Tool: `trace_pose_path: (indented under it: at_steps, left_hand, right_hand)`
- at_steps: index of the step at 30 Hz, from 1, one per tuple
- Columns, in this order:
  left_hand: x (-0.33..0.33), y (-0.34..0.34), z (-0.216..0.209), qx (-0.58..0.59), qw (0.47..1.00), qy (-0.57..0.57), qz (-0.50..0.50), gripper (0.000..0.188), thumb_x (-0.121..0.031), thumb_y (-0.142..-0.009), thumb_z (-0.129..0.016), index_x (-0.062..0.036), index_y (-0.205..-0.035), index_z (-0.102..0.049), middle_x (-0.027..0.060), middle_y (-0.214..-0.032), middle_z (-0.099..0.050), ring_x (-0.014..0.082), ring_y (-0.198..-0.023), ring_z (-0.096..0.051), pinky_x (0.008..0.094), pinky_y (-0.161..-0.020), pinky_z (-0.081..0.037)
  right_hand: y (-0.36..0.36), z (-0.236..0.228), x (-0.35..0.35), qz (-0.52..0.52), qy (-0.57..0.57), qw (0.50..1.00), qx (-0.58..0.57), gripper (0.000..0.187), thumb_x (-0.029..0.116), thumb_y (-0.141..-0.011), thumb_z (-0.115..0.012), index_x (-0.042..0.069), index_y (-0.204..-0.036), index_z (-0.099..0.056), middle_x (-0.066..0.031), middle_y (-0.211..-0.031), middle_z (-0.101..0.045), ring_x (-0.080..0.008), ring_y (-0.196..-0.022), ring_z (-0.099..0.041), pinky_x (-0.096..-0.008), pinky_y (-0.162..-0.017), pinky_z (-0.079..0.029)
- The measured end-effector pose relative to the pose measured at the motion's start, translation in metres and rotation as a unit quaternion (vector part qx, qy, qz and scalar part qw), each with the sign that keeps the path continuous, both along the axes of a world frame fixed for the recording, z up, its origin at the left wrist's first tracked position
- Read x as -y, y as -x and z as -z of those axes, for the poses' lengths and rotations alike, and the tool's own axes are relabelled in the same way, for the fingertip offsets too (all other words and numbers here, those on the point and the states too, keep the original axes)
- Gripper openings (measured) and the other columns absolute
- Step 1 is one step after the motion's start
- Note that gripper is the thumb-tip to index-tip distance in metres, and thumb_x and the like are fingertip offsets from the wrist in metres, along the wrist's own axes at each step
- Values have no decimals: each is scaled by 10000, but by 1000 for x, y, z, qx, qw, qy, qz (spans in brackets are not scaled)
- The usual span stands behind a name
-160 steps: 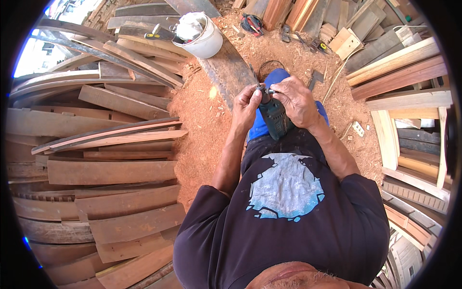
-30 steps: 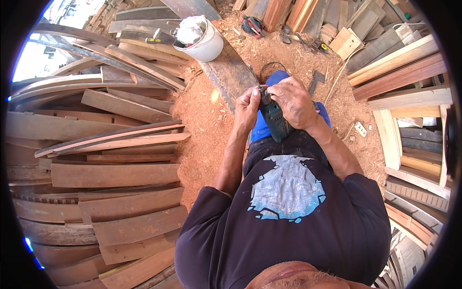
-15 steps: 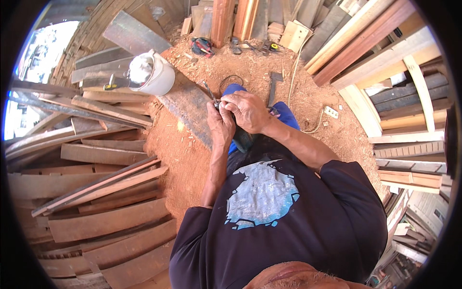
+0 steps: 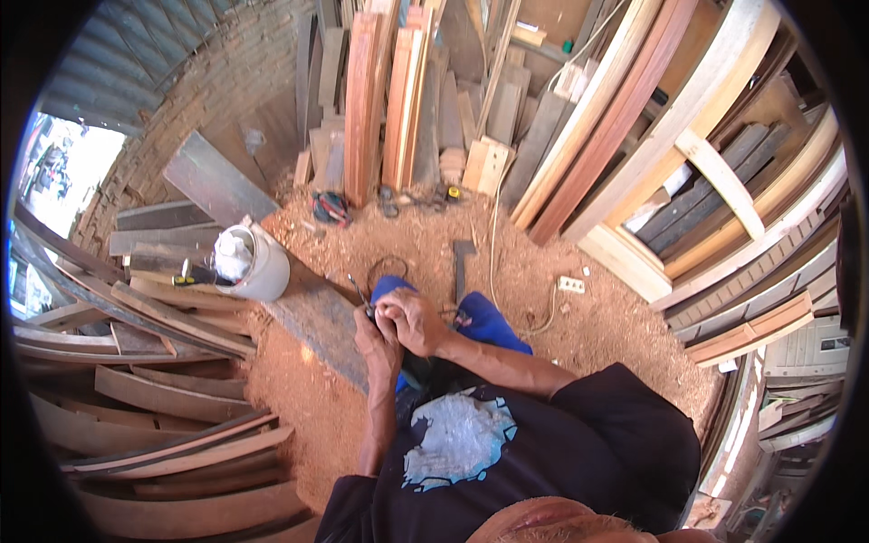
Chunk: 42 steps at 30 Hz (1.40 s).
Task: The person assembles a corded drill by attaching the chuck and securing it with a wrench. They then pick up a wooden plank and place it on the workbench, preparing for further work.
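Note:
A dark green power drill [image 4: 417, 372] rests against my lap, mostly covered by my hands. From its front end a thin drill bit [image 4: 357, 288] points up and away to the left. My left hand [image 4: 377, 348] is closed around the drill's front end, just below the bit. Right beside it, my right hand [image 4: 418, 323] is closed with its fingers pinched at the same spot. Whatever those right fingers grip is hidden. Both hands touch each other above my blue-clad knees.
A white bucket [image 4: 269, 265] stands on a wide plank [image 4: 312, 328] at the left. On the sawdust floor lie a hammer-like tool [image 4: 462, 262], a power strip [image 4: 571, 284] with a cord, and a red-black tool [image 4: 331, 208]. Stacked boards [image 4: 172, 394] line the left; timber [image 4: 625, 118] leans at right.
The view has tilted up, showing more of the wall and leaning timber. My hands stay together at the drill's front end, with the right fingers still pinched there.

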<state>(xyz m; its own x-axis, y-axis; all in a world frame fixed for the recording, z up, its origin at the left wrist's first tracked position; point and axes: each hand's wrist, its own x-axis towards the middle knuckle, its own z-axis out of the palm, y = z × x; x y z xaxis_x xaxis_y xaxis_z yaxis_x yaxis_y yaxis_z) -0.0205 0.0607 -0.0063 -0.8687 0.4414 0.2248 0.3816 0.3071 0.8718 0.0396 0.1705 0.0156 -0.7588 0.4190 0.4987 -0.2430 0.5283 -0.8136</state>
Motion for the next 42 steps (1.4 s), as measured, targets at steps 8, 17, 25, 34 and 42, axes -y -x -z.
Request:
trace_pose_path:
  at_steps: [8, 17, 25, 34, 42]
  left_hand:
    - [0, -1, -8, 24, 1000, -10, -11, 311, -314, -1073, -543, -4, -1078, -522, 269, -839, -636, 472, -774, -657, 494, -637, -487]
    - [8, -3, -5, 42, 999, -4, -27, 348, -349, -1076, -524, -2, -1055, -514, 276, -853, -634, 489, -801, -649, 512, -666, -484]
    - [12, 11, 15, 59, 995, -75, -32, 289, -282, -1075, -542, 7, -1088, -552, 187, -804, -643, 328, -756, -660, 434, -680, -502]
    - [54, 29, 35, 305, 906, -253, 149, 441, -212, -1067, -533, 27, -1435, -485, 108, -1182, -645, 187, -1099, -606, 341, -1001, -471]
    - [53, 14, 12, 281, 922, -241, 114, 354, -113, -1001, -683, 4, -1307, -546, 98, -1146, -709, 165, -1082, -671, 326, -986, -519]
  right_hand:
    - [5, 0, 4, -14, 39, 999, 8, 174, 156, -1027, -528, 25, -968, -626, -148, -847, -662, -350, -819, -654, -424, -765, -511]
    - [9, 7, 10, -19, 53, 998, 27, 240, 212, -1050, -515, 25, -995, -654, -154, -845, -676, -341, -776, -671, -420, -727, -525]
    - [17, -6, 0, -84, -61, 995, 7, 204, 165, -1007, -581, 14, -1094, -685, -162, -947, -685, -333, -870, -662, -424, -780, -528]
    - [-2, -19, -12, -64, -60, 994, 71, 231, 150, -993, -621, 37, -1181, -694, -182, -1011, -693, -361, -1000, -683, -432, -884, -536]
    - [-13, -31, -8, -78, 55, 986, 136, 234, 114, -944, -710, -2, -1142, -667, -184, -1041, -710, -329, -970, -702, -403, -852, -553]
